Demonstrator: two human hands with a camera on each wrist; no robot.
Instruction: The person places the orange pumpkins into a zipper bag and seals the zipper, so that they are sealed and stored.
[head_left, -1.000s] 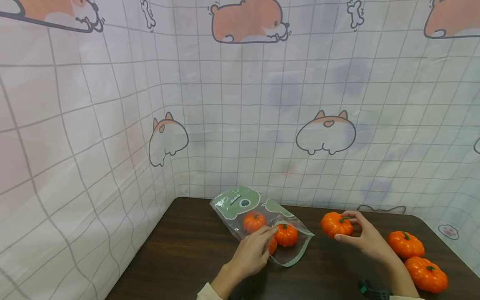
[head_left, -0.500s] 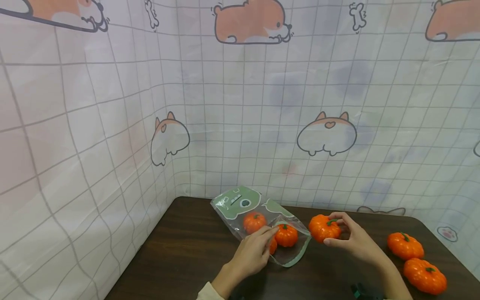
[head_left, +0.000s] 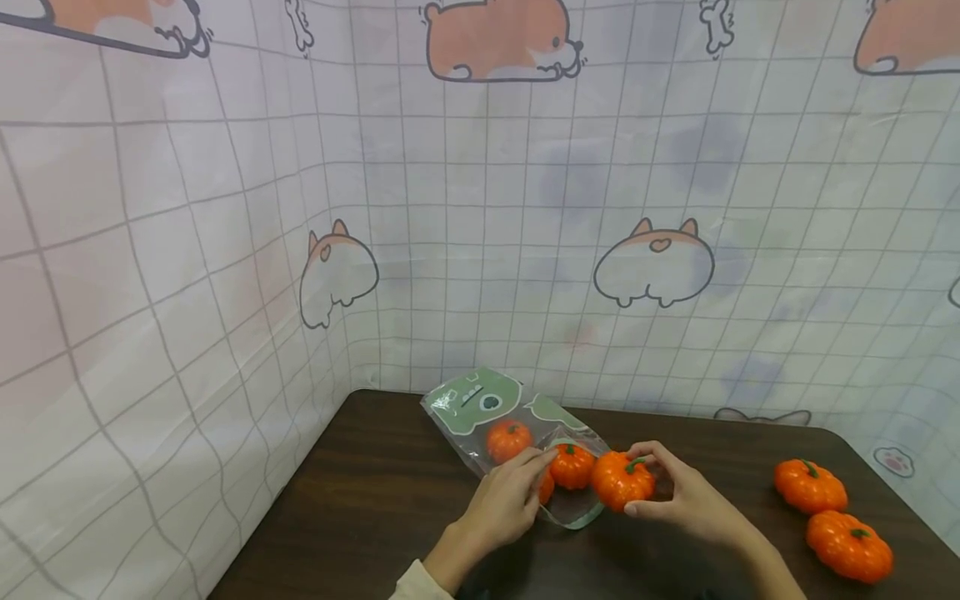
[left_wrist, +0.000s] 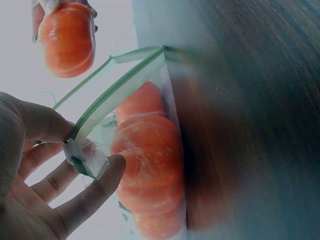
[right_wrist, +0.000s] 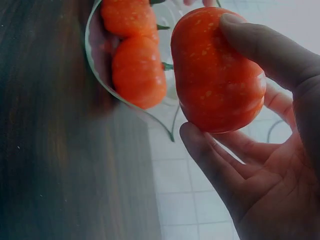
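A clear zip bag (head_left: 471, 410) with a green cartoon face lies on the table, its green-edged mouth toward the right. Inside sit several small orange pumpkins (head_left: 510, 440). My left hand (head_left: 504, 498) pinches one corner of the bag's mouth between thumb and finger; in the left wrist view the green zip edge (left_wrist: 117, 89) stands apart from the other edge. With thumb and fingers, my right hand (head_left: 693, 502) grips another small pumpkin (head_left: 621, 483) by its side, just outside the mouth. The right wrist view shows this held pumpkin (right_wrist: 217, 72) close to the pumpkins in the bag.
Two more orange pumpkins, a rear one (head_left: 810, 486) and a front one (head_left: 850, 547), rest at the right side of the dark wooden table (head_left: 352, 508). A white gridded curtain (head_left: 480, 208) with cartoon dogs hangs behind and along the left.
My right hand has carried its pumpkin leftward and slightly down, from beyond the bag to its mouth. My left hand keeps its place at the bag.
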